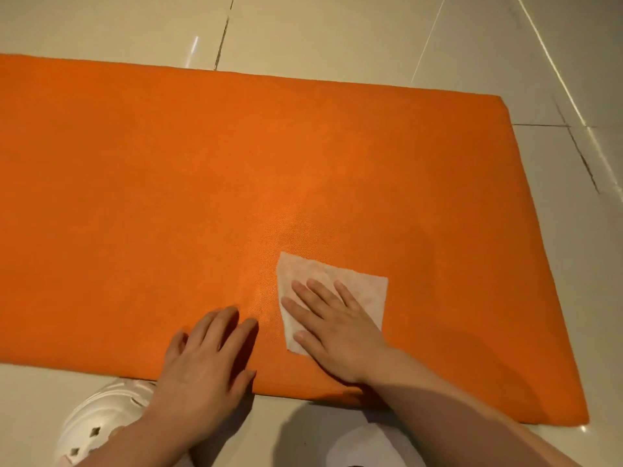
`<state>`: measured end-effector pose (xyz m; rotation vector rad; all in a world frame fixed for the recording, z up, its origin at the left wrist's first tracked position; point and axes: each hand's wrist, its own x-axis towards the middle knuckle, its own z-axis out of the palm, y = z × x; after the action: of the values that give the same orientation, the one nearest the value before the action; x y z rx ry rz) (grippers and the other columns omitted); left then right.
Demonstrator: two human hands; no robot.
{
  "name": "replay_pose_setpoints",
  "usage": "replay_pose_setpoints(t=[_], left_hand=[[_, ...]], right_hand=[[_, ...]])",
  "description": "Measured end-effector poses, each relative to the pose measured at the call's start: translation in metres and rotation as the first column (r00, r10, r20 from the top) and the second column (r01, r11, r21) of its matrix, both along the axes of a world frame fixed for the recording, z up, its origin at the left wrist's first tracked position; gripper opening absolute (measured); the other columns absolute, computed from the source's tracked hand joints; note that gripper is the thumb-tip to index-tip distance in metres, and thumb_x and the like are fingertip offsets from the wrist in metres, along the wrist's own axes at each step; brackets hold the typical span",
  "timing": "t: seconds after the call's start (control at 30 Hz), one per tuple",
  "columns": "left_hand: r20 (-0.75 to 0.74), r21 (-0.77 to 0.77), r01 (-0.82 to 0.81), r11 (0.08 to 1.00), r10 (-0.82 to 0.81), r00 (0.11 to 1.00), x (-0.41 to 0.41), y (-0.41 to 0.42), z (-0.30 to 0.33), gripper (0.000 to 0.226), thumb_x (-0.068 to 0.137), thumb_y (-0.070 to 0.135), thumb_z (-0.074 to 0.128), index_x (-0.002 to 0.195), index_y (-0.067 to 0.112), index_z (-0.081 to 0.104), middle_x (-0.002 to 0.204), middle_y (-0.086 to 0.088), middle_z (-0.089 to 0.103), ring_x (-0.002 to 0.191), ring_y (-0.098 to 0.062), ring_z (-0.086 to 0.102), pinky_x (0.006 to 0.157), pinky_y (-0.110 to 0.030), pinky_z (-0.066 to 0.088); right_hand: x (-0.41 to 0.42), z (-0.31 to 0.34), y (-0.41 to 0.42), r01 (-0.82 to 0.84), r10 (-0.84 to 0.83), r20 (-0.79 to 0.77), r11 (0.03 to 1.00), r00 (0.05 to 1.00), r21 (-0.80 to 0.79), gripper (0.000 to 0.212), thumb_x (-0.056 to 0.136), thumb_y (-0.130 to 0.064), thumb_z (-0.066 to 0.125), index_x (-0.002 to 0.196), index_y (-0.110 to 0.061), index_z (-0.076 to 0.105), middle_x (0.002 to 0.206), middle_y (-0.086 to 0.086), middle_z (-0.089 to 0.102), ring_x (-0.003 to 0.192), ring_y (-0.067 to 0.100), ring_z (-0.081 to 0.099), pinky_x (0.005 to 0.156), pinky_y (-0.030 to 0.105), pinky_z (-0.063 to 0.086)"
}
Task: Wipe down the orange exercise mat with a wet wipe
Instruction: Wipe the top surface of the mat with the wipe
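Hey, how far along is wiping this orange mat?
Done: a faint sheen above the wet wipe suggests one strip is wiped. In hand: the right hand presses the wipe flat; the left hand braces the orange mat. Left: most of the mat looks matte.

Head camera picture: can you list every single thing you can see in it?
exercise mat: one, orange, flat on the floor, running off the left edge
wet wipe: one, white, spread on the mat near its near edge, under the right hand
floor: pale glossy tiles with dark grout lines, all around the mat
shoe: one, white with cut-out holes, bottom left
white thing: one, bottom centre, partly hidden, cannot tell what
left hand: one, flat on the mat's near edge
right hand: one, fingers straight, pressing the wipe
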<state>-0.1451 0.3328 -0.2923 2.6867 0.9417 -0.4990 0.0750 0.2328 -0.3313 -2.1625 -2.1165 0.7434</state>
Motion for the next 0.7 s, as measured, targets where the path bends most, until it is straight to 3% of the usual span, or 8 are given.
replay_pose_setpoints(t=[0.1,0.17,0.23,0.4,0.5,0.57,0.63,0.7], left_hand=[[-0.101,-0.019,-0.019,1.0,0.017,0.995,0.012,0.008,0.0,0.102,0.053,0.068,0.081,0.141,0.031,0.043,0.143,-0.004,0.042,0.126,-0.025,0.037,0.072,-0.055,0.058],[-0.127,0.0,-0.038,0.999,0.038,0.991,0.021,0.013,0.001,0.112,0.066,0.073,0.071,0.154,0.037,0.012,0.159,0.002,0.01,0.141,-0.021,0.012,0.094,-0.047,0.052],[-0.172,-0.077,-0.119,0.99,0.105,0.98,0.029,0.013,0.006,0.11,0.076,0.072,0.063,0.152,0.041,-0.01,0.159,0.006,-0.013,0.147,-0.019,-0.005,0.104,-0.038,0.044],[-0.193,-0.097,-0.124,0.988,0.104,0.976,0.031,0.008,0.006,0.109,0.079,0.068,0.064,0.152,0.042,-0.012,0.159,0.005,-0.017,0.148,-0.022,-0.007,0.108,-0.041,0.043],[-0.206,-0.101,-0.093,0.991,0.071,0.976,0.032,0.007,0.006,0.107,0.082,0.063,0.065,0.153,0.039,-0.012,0.16,0.002,-0.017,0.149,-0.024,-0.008,0.106,-0.039,0.045],[-0.229,-0.108,-0.081,0.991,0.054,0.972,0.038,0.008,0.006,0.108,0.083,0.061,0.065,0.154,0.034,-0.012,0.16,-0.002,-0.015,0.149,-0.028,-0.007,0.107,-0.038,0.044],[-0.259,-0.105,-0.079,0.991,0.049,0.965,0.044,0.01,0.007,0.11,0.082,0.061,0.067,0.154,0.03,-0.01,0.159,-0.005,-0.01,0.148,-0.031,-0.003,0.108,-0.036,0.043],[-0.28,-0.101,-0.073,0.992,0.042,0.959,0.048,0.011,0.01,0.112,0.079,0.062,0.068,0.155,0.028,-0.007,0.158,-0.006,-0.006,0.147,-0.033,0.001,0.108,-0.035,0.041]], right_hand=[[0.034,-0.001,0.025,0.104,-0.1,0.063,0.993,0.993,-0.063,0.071,0.091,-0.07,0.007,0.152,-0.039,-0.012,0.152,-0.016,-0.029,0.139,0.005,-0.03,0.113,0.036,-0.025],[0.062,0.001,0.026,0.216,-0.205,0.111,0.972,0.972,-0.093,0.076,0.083,-0.075,0.002,0.148,-0.042,-0.02,0.15,-0.016,-0.033,0.138,0.003,-0.031,0.116,0.039,-0.022],[0.098,0.001,0.012,0.387,-0.372,0.135,0.916,0.918,-0.109,0.075,0.082,-0.078,0.002,0.143,-0.043,-0.024,0.15,-0.017,-0.033,0.141,0.004,-0.029,0.118,0.04,-0.017],[0.188,0.005,-0.057,0.784,-0.743,0.259,0.608,0.618,-0.126,0.083,0.085,-0.077,0.003,0.154,-0.034,-0.012,0.162,-0.002,-0.02,0.15,0.018,-0.013,0.121,0.046,-0.004],[0.201,0.005,-0.077,0.911,-0.881,0.232,0.4,0.413,-0.101,0.08,0.091,-0.071,0.011,0.157,-0.028,-0.004,0.164,0.002,-0.014,0.151,0.021,-0.01,0.121,0.051,-0.002],[0.192,0.006,-0.075,0.94,-0.915,0.216,0.331,0.342,-0.086,0.075,0.097,-0.064,0.016,0.158,-0.024,-0.003,0.164,0.004,-0.013,0.151,0.023,-0.011,0.12,0.052,-0.003],[0.168,0.004,-0.066,0.918,-0.896,0.201,0.388,0.396,-0.08,0.073,0.099,-0.06,0.016,0.157,-0.023,-0.006,0.163,0.004,-0.017,0.15,0.023,-0.015,0.12,0.051,-0.008],[0.133,0.001,-0.058,0.845,-0.826,0.176,0.527,0.535,-0.097,0.072,0.098,-0.062,0.011,0.156,-0.027,-0.013,0.161,0.001,-0.024,0.148,0.02,-0.022,0.117,0.047,-0.016]])
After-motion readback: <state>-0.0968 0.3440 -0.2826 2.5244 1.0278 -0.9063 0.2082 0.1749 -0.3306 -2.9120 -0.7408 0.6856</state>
